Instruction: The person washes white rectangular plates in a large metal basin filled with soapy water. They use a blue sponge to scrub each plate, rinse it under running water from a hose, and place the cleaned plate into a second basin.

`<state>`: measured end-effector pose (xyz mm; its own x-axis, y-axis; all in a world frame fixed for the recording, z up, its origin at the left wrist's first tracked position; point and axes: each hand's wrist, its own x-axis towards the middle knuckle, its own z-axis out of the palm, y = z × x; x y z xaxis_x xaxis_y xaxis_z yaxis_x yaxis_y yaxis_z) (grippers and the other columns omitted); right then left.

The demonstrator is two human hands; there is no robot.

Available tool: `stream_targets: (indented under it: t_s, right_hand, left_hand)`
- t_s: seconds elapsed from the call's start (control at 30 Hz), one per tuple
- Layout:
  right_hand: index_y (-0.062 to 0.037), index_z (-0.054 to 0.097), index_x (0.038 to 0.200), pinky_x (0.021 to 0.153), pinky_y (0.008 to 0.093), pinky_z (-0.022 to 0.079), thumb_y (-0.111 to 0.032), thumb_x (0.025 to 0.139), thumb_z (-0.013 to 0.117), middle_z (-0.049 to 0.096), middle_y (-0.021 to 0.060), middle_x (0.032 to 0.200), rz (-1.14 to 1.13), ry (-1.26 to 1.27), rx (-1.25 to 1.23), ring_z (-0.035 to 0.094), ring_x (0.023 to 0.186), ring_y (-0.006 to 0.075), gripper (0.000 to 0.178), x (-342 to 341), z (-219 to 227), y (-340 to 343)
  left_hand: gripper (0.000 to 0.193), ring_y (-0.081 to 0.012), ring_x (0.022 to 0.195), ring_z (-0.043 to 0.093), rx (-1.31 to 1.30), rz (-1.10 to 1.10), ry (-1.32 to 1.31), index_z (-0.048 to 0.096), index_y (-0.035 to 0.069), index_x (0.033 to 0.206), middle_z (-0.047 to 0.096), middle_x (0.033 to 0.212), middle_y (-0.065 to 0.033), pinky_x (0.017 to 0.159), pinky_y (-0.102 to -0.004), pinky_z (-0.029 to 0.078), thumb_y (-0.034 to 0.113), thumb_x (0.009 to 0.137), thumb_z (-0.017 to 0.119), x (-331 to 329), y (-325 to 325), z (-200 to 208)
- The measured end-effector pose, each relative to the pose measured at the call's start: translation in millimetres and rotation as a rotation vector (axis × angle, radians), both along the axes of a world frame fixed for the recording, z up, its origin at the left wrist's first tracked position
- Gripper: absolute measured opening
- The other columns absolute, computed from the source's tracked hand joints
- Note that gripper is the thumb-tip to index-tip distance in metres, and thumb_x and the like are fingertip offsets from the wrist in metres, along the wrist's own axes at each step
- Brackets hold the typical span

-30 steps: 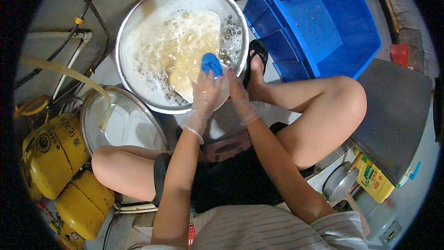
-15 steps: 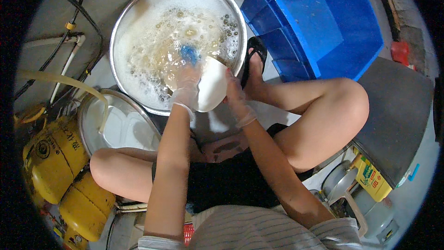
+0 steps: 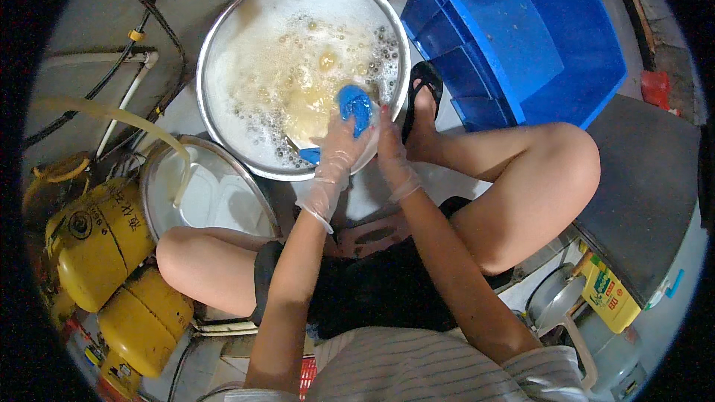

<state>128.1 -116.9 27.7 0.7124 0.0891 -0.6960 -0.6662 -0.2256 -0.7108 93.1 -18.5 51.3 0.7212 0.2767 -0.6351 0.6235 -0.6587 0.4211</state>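
The left hand (image 3: 335, 145) is closed around a blue scrubbing pad (image 3: 353, 101), with the fingers bent over it. The right hand (image 3: 390, 150) grasps a white dish (image 3: 363, 155) at its right edge, fingers nearly closed against it. Both hands wear thin, clear plastic gloves, loose and wrinkled at the wrists. The dish is between the hands, over the near right rim of a large metal basin (image 3: 296, 175); its full outline is hidden by the hands. The pad is rounded, with a wet, rough-looking surface, and is positioned at the dish's upper left side.

The basin is round, with a smooth, bright rim. It contains cloudy, yellowish water (image 3: 309, 104) under white foam and scattered bubbles. A second blue piece (image 3: 310, 155) is located just left of the left hand, near the rim.

A smaller round metal basin (image 3: 255, 181) stands at the lower left and contains smooth white dishes (image 3: 212, 201). A flexible translucent hose (image 3: 141, 125) bends down into it. A rigid blue plastic crate (image 3: 514, 37), box-shaped with ribbed sides, stands at the upper right.
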Motion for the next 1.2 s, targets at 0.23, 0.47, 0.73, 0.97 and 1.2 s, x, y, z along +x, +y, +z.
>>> stream_targets:
  t_s: [0.23,0.47,0.73,0.97,1.2]
  right_hand:
    - [0.0026,0.057,0.094,0.072,0.0268,0.041,-0.046,0.086,0.039,0.056,0.0067,0.085,-0.016,-0.118,0.196,0.050,0.076,0.0149,0.052,-1.1,2.9,-2.3]
    - [-0.0008,0.059,0.093,0.070,0.0273,0.041,-0.047,0.083,0.045,0.058,0.0053,0.083,0.044,-0.038,0.251,0.051,0.074,0.0150,0.050,1.4,-1.6,-8.4]
    - [0.0042,0.057,0.091,0.071,0.0309,0.040,-0.040,0.081,0.048,0.058,0.0085,0.083,0.064,0.017,0.130,0.050,0.077,0.0182,0.046,-4.1,16.6,-6.9]
    - [0.0047,0.057,0.086,0.064,0.0337,0.041,-0.035,0.081,0.051,0.058,0.0096,0.076,-0.063,-0.060,0.135,0.051,0.069,0.0203,0.040,-7.3,-17.3,-0.6]
    - [0.0049,0.057,0.087,0.067,0.0347,0.042,-0.034,0.082,0.050,0.060,0.0111,0.078,0.053,-0.213,-0.100,0.053,0.071,0.0209,0.040,-8.7,-3.8,8.3]
  left_hand:
    - [0.052,-0.0331,0.126,0.020,-0.183,0.038,-0.076,0.042,0.015,0.123,0.023,0.136,-0.0183,0.091,-0.0664,0.012,0.045,0.081,0.040,-31.4,-17.8,8.2]
    - [0.056,-0.0340,0.124,0.023,0.097,0.018,-0.093,0.039,0.008,0.124,0.026,0.134,-0.0197,0.094,-0.0623,0.017,0.048,0.084,0.035,-34.8,-20.4,9.4]
    - [0.057,-0.0368,0.092,0.054,0.297,0.107,0.036,0.046,0.011,0.118,0.057,0.099,-0.0210,0.084,-0.0463,0.038,0.053,0.083,0.032,-23.6,53.1,-32.9]
    - [0.044,-0.0350,0.084,0.057,0.502,-0.057,0.100,0.057,0.008,0.101,0.059,0.092,-0.0195,0.077,-0.0454,0.042,0.042,0.081,0.039,-26.4,66.4,-26.8]
    - [0.044,-0.0319,0.077,0.060,0.452,-0.053,0.114,0.064,0.002,0.080,0.062,0.079,-0.0184,0.072,-0.0418,0.046,0.041,0.079,0.041,-59.5,71.6,0.1]
